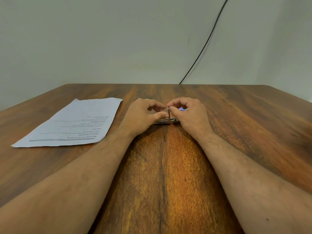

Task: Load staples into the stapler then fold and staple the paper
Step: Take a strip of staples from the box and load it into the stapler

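Note:
A small metal stapler (164, 121) lies on the wooden table (165, 166) between my two hands, mostly hidden by them. My right hand (187, 114) pinches a short strip of staples (168, 113) between thumb and forefinger and holds it upright over the stapler. My left hand (143, 114) rests on the table at the stapler's left end, its thumb pressed against the metal and its fingers curled above. A white printed paper (72, 124) lies flat on the table to the left, apart from both hands.
A small blue object (182, 108) shows just behind my right hand, largely hidden. A black cable (205, 43) runs down the pale wall to the table's far edge.

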